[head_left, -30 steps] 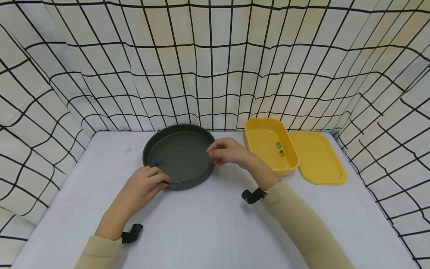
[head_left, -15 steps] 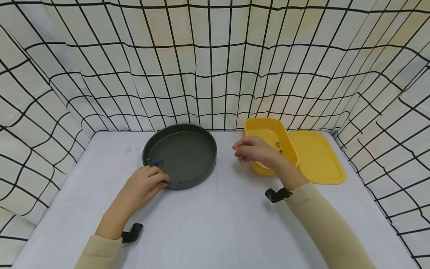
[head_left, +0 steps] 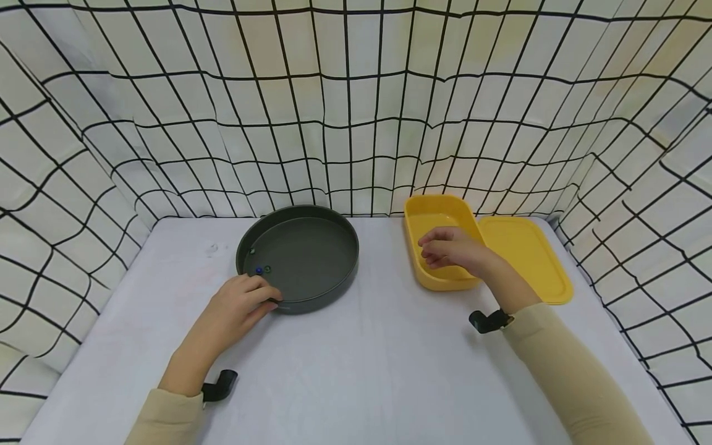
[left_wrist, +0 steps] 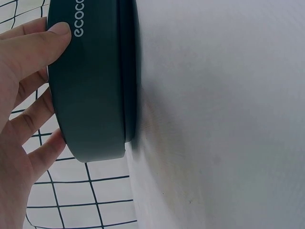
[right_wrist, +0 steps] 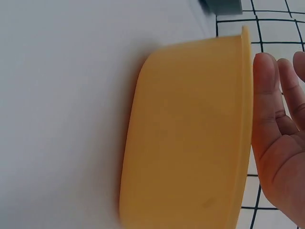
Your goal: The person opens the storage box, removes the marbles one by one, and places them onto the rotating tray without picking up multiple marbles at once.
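Pan point(head_left: 306, 253), dark green-grey, circular in outline, mouth upward; location: white table point(head_left: 356, 371), well left of the box. Pale lettering point(left_wrist: 78, 18) on its outer wall, legible as "ecoc", then cut off by the top edge of the left wrist view; set sideways there. Left hand point(head_left: 243, 301) at the near-left rim, pinching the wall between thumb outside and fingers over the edge. Toward the left inside: blue marble point(head_left: 259, 271); green marble point(head_left: 267, 269), just beside; second green marble point(head_left: 253, 251), farther back; all too small for surface detail.

Box point(head_left: 439, 285), yellow, mouth upward, long axis far to near, near end slanting right; floor partly hidden behind the right hand point(head_left: 452, 250). Fingers loosely bent, slightly parted, above the opening; contact with the rim impossible to tell. Lid point(head_left: 525, 259), yellow, flat, just right of the box, partly covered by the right forearm
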`<state>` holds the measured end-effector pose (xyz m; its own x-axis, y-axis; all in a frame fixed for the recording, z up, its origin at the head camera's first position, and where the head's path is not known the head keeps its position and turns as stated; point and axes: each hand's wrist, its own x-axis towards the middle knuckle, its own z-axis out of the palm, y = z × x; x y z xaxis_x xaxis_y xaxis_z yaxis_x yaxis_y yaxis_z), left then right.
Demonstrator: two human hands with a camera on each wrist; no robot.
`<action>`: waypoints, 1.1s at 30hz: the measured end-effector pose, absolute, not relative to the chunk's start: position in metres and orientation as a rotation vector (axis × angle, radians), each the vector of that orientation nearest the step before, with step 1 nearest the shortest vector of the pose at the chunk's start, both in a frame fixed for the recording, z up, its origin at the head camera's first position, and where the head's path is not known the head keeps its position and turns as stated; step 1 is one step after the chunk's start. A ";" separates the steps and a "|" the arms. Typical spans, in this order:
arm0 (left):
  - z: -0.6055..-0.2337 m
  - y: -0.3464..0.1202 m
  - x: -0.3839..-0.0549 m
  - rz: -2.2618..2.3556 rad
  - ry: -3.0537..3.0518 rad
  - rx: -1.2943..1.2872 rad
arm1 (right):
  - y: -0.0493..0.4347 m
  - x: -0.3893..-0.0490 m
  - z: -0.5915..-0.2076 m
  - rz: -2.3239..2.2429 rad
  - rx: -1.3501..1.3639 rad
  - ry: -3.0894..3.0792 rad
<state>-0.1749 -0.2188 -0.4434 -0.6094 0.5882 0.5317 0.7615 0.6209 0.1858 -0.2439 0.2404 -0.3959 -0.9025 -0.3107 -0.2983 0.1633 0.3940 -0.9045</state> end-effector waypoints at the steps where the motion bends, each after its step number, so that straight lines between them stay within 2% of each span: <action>1: -0.443 -0.219 -0.175 -0.559 -2.423 -1.071 | 0.243 -0.244 -0.397 -1.514 -0.117 2.237; 16: -0.442 -0.218 -0.174 -0.559 -2.417 -1.071 | 0.277 -0.243 -0.410 -1.239 -0.061 2.313; 33: -0.442 -0.219 -0.174 -0.560 -2.414 -1.075 | 0.267 -0.244 -0.417 -1.007 -0.198 2.359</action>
